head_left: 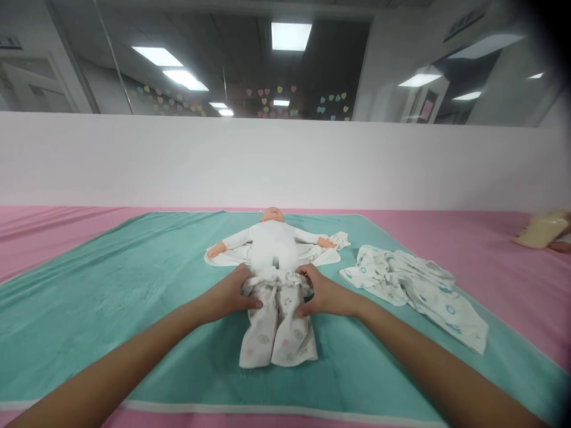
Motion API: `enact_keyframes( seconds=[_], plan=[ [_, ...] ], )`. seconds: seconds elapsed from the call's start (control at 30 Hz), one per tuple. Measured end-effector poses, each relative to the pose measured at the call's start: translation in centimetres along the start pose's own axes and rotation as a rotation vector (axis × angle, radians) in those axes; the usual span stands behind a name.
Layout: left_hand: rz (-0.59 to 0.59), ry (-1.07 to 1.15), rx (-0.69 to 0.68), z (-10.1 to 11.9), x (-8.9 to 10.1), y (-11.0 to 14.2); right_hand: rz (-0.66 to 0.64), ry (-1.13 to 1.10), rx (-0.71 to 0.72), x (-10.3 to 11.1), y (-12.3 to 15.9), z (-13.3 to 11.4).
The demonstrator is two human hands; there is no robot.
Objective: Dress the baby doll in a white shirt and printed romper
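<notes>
A baby doll point(273, 241) with a white cloth body lies on its back, head away from me and arms spread. Patterned baby pants point(277, 333) cover its legs, the waistband bunched near the top of the thighs. My left hand point(238, 290) grips the waistband at the left side, thumb over the front. At the right side my right hand point(322, 292) pinches the same waistband. The doll's feet are hidden inside the pants or out of sight. Under its arms a white garment point(227, 257) is spread flat.
A teal blanket point(134, 309) with a pale edge lies over a pink surface point(446, 232). Crumpled white baby clothes point(410, 282) with teal prints lie to the right. A beige object point(542, 230), partly cut off, is at the far right. A white wall point(267, 160) stands behind.
</notes>
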State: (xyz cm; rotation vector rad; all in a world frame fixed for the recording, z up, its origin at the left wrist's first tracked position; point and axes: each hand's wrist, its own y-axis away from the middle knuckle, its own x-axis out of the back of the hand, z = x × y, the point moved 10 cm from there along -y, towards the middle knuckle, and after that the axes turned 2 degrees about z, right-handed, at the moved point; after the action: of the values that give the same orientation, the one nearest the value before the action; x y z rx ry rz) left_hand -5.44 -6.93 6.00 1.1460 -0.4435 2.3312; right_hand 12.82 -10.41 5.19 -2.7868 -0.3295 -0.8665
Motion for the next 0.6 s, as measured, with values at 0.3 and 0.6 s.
enact_keyframes(
  seconds=[0.3,0.6],
  plan=[
    [-0.019,0.014,0.041,0.7,-0.8,3.2,0.063,0.107,-0.017,-1.6,2.3,-1.9],
    [-0.028,0.024,0.011,1.7,-3.2,5.7,0.130,0.234,0.023,-3.2,5.7,-2.8]
  ],
)
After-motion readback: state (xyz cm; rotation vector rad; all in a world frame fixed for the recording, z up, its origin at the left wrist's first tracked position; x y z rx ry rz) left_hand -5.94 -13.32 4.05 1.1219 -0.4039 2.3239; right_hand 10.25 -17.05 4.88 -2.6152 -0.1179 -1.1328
